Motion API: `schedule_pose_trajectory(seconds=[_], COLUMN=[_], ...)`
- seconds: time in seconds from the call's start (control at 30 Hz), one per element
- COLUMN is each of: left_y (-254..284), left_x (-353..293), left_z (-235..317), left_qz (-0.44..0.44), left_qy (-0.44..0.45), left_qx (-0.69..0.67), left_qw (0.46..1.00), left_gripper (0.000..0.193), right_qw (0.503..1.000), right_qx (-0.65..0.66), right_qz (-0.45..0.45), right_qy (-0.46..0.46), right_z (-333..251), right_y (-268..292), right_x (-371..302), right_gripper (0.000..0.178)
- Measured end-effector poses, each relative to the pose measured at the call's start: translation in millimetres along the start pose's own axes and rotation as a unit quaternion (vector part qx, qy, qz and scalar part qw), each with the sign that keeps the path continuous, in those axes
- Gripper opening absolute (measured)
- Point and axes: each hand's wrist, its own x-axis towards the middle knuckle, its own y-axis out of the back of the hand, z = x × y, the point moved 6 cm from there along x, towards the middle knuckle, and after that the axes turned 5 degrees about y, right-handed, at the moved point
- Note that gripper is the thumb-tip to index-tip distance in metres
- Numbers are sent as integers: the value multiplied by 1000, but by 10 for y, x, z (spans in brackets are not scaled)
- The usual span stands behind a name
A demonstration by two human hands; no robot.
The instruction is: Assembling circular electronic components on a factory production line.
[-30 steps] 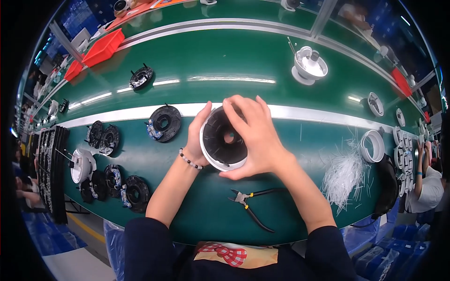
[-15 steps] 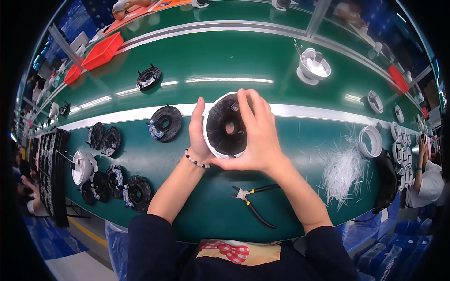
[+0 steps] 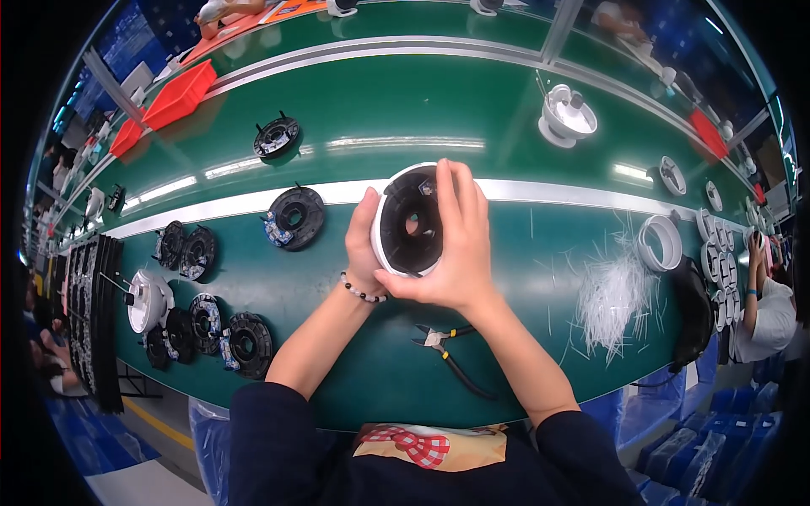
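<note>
Between my two hands, above the green bench, is a round white housing (image 3: 379, 232) with a black ribbed insert (image 3: 398, 221) inside it. The insert has a hole in its middle and faces up toward me. My left hand (image 3: 363, 244), a beaded bracelet at its wrist, wraps the housing's left side. My right hand (image 3: 460, 240) grips the right side, fingers over the far rim and thumb along the near edge. Below them lie side cutters (image 3: 434, 339) with black and yellow handles, jaws apart, partly behind my right forearm.
Black round parts with small circuit boards (image 3: 295, 218) lie to the left, beside a white housing (image 3: 146, 304). At right are a pile of clear plastic strips (image 3: 614, 308) and a white ring (image 3: 659, 243). A white assembly (image 3: 568, 116) stands on the far green belt.
The housing has tilted a little in my hands, and my right fingers have shifted slightly on its rim. My right forearm has moved left, covering more of the cutters' handles.
</note>
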Motion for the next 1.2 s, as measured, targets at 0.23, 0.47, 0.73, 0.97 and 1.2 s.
schedule_pose_trajectory(seconds=[0.23,0.47,0.73,0.97,1.2], left_y=[93,467,1484,1787,1229], left_x=[19,636,1711,1574,1191], left_z=[-36,79,448,1194,2176], left_qz=[50,205,193,328,388], left_qy=[92,117,163,-74,-241], left_qx=[125,95,123,561,708], left_qw=[987,967,960,757,539], left_gripper=[52,40,45,42,30], right_qw=[992,984,750,804,788], right_qx=[102,-32,-489,-465,-530], right_qz=[-54,-21,-234,-212,-148], right_qy=[-56,-174,-380,-305,-276], right_z=[290,1167,2625,2865,2496], right_y=[27,1279,2929,2878,3443], right_x=[-77,-442,-1430,-1464,-1193], right_gripper=[119,74,30,13,17])
